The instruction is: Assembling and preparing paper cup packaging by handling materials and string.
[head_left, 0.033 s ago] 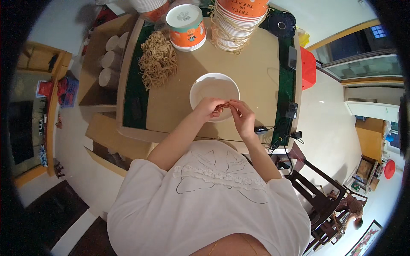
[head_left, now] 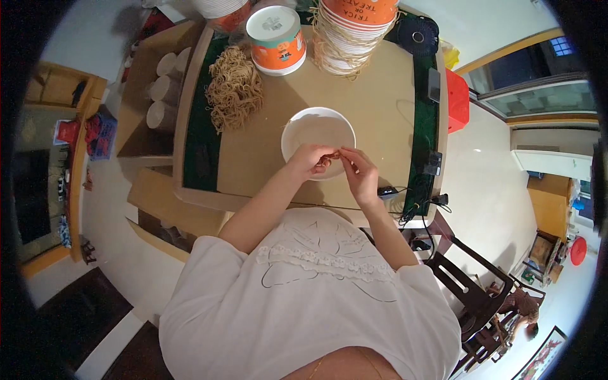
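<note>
A round white paper bucket [head_left: 316,123] stands on the table with its pale inside showing. Over its near part, my left hand [head_left: 310,161] is closed with the fingers curled. Close beside it, my right hand [head_left: 361,177] pinches thumb and fingertips together. The fingertips of both hands nearly meet; what they hold is too small and hidden to name. Further off lies a heap of tan cords [head_left: 234,88]. An orange and green printed bucket [head_left: 278,54] sits upside down to its right. Beyond, a tall stack of nested buckets [head_left: 348,47] has tan cords hanging round it.
The brown board [head_left: 259,158] covers a green-topped table. Black cables and adapters [head_left: 405,206] lie at the right edge, near a dark phone-like slab [head_left: 433,85]. An open carton [head_left: 142,120] with white cups stands at the left. A dark wooden chair [head_left: 459,285] is at the right.
</note>
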`<act>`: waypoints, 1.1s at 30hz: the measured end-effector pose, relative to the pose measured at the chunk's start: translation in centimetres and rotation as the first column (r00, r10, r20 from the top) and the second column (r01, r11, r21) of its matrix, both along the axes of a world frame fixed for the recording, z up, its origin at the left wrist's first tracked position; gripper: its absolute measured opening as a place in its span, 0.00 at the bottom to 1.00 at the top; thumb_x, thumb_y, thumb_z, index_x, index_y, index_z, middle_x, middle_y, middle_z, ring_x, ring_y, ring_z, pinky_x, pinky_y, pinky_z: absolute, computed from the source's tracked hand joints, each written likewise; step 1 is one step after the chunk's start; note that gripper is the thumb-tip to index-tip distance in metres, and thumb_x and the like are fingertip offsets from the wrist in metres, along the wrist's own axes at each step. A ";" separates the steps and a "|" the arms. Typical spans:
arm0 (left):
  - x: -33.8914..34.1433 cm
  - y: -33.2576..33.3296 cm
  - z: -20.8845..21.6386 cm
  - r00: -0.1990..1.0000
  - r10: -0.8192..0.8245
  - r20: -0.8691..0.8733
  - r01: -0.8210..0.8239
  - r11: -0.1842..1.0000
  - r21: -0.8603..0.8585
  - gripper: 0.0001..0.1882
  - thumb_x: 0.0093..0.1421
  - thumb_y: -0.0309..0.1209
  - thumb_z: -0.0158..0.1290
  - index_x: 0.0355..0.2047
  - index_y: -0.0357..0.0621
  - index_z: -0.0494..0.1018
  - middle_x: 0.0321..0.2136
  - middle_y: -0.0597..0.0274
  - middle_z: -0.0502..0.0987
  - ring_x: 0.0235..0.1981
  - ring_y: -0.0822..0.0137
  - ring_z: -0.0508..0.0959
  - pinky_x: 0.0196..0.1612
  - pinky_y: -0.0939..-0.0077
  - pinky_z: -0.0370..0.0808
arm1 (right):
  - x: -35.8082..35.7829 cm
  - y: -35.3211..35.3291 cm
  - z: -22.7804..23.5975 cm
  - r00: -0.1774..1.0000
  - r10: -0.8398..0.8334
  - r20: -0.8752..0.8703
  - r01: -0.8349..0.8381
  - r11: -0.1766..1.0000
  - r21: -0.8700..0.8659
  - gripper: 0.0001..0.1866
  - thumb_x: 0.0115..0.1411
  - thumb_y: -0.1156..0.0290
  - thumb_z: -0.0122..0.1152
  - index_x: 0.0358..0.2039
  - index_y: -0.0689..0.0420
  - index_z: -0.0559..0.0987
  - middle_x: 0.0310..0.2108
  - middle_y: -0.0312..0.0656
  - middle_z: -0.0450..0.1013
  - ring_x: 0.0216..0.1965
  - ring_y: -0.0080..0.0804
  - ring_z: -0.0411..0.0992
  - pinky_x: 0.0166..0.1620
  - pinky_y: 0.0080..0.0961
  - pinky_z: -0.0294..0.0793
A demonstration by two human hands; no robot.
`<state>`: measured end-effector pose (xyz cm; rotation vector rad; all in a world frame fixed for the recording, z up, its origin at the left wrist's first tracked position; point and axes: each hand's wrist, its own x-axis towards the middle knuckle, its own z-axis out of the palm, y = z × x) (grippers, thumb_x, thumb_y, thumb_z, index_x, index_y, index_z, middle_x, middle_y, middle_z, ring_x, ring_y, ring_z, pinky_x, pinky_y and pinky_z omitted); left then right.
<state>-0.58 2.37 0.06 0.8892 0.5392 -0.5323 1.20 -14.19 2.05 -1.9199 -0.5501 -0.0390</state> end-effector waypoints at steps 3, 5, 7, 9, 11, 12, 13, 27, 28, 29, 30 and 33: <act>0.0 0.1 0.8 1.000 0.002 -0.006 -0.002 0.999 0.049 0.07 0.53 0.29 0.53 0.30 0.39 0.76 0.26 0.68 0.74 0.20 0.80 0.66 0.17 0.86 0.58 | 0.0 -0.2 -0.4 0.998 0.001 0.059 0.002 0.999 -0.047 0.08 0.54 0.79 0.59 0.36 0.60 0.78 0.36 0.43 0.75 0.25 0.24 0.72 0.25 0.18 0.71; 0.0 0.1 0.9 0.999 -0.035 0.021 0.033 0.996 0.086 0.07 0.53 0.28 0.54 0.31 0.39 0.76 0.26 0.68 0.75 0.20 0.80 0.66 0.18 0.86 0.59 | -0.1 -0.2 -0.1 1.000 0.002 -0.028 -0.003 1.000 -0.007 0.08 0.54 0.79 0.59 0.36 0.60 0.78 0.34 0.42 0.76 0.24 0.23 0.71 0.25 0.17 0.70; -0.2 0.0 1.0 0.994 -0.064 0.087 0.039 0.964 0.262 0.08 0.52 0.29 0.55 0.32 0.39 0.77 0.24 0.68 0.75 0.21 0.80 0.67 0.19 0.86 0.61 | -0.1 -0.4 -0.1 0.993 0.007 -0.114 -0.004 0.999 0.034 0.07 0.54 0.78 0.59 0.36 0.60 0.78 0.33 0.42 0.76 0.23 0.22 0.70 0.25 0.17 0.69; -0.4 0.0 1.0 0.983 -0.103 0.155 0.045 0.940 0.339 0.08 0.53 0.29 0.55 0.31 0.39 0.78 0.23 0.68 0.75 0.21 0.79 0.68 0.19 0.85 0.61 | 0.3 -0.6 -0.5 0.930 -0.007 -0.368 0.000 1.000 -0.021 0.07 0.55 0.76 0.59 0.35 0.61 0.78 0.28 0.40 0.76 0.20 0.20 0.66 0.24 0.17 0.66; -0.6 -0.1 1.3 0.965 -0.148 0.218 0.046 0.910 0.413 0.08 0.53 0.29 0.55 0.31 0.38 0.78 0.22 0.68 0.75 0.21 0.79 0.68 0.19 0.85 0.62 | 0.6 -0.6 -0.5 0.937 0.010 -0.349 -0.012 1.000 -0.005 0.06 0.55 0.76 0.59 0.34 0.61 0.78 0.27 0.39 0.76 0.19 0.18 0.64 0.23 0.16 0.65; -0.6 -0.2 1.8 0.968 -0.135 0.210 0.042 0.916 0.398 0.08 0.53 0.29 0.55 0.31 0.38 0.78 0.23 0.68 0.76 0.20 0.79 0.68 0.19 0.85 0.62 | 0.7 -0.5 -0.5 0.944 0.030 -0.328 -0.029 1.000 0.011 0.05 0.55 0.76 0.59 0.33 0.61 0.78 0.25 0.38 0.76 0.18 0.17 0.62 0.23 0.16 0.64; -0.6 -0.2 2.1 0.972 -0.122 0.201 0.037 0.923 0.383 0.09 0.53 0.29 0.54 0.32 0.37 0.77 0.24 0.67 0.76 0.20 0.79 0.69 0.19 0.85 0.63 | 0.9 -0.5 -0.4 0.944 0.029 -0.328 -0.027 1.000 0.011 0.05 0.55 0.76 0.59 0.33 0.61 0.78 0.25 0.38 0.76 0.18 0.17 0.62 0.23 0.16 0.64; -0.7 -0.7 1.0 0.887 -0.233 0.399 -0.129 0.704 0.698 0.08 0.51 0.25 0.54 0.32 0.34 0.76 0.28 0.55 0.80 0.29 0.68 0.80 0.34 0.76 0.76 | 0.9 0.0 0.4 0.951 -0.009 -0.308 -0.012 0.998 -0.068 0.04 0.54 0.75 0.60 0.31 0.60 0.77 0.22 0.35 0.75 0.17 0.15 0.60 0.21 0.16 0.62; -0.7 -0.7 1.1 0.882 -0.222 0.416 -0.152 0.700 0.698 0.08 0.51 0.24 0.54 0.32 0.34 0.76 0.28 0.54 0.79 0.29 0.67 0.80 0.34 0.76 0.76 | 0.9 0.1 0.6 0.951 -0.009 -0.308 -0.012 0.998 -0.068 0.04 0.54 0.75 0.60 0.31 0.60 0.77 0.22 0.35 0.75 0.17 0.15 0.60 0.21 0.16 0.62; -0.7 -0.7 0.7 0.882 -0.222 0.416 -0.152 0.700 0.698 0.08 0.51 0.24 0.54 0.32 0.34 0.76 0.28 0.54 0.79 0.29 0.67 0.80 0.34 0.76 0.76 | 0.8 0.1 0.9 0.954 -0.008 -0.300 -0.012 0.998 -0.065 0.05 0.53 0.76 0.61 0.31 0.60 0.76 0.23 0.37 0.75 0.17 0.17 0.62 0.22 0.17 0.64; -0.6 -0.6 0.4 0.878 -0.190 0.440 -0.186 0.710 0.679 0.07 0.51 0.24 0.54 0.31 0.34 0.76 0.27 0.54 0.79 0.29 0.67 0.80 0.34 0.76 0.76 | 0.7 0.2 1.3 0.957 -0.006 -0.291 -0.012 0.998 -0.061 0.06 0.52 0.76 0.61 0.32 0.60 0.76 0.24 0.38 0.74 0.17 0.19 0.64 0.22 0.19 0.66; -0.6 -0.4 0.1 0.876 -0.148 0.459 -0.217 0.729 0.649 0.06 0.52 0.24 0.54 0.29 0.34 0.76 0.26 0.55 0.79 0.29 0.67 0.80 0.34 0.76 0.76 | 0.5 0.1 1.9 0.969 0.028 -0.246 -0.059 0.991 -0.117 0.07 0.51 0.77 0.61 0.32 0.61 0.74 0.25 0.42 0.74 0.18 0.27 0.69 0.24 0.23 0.69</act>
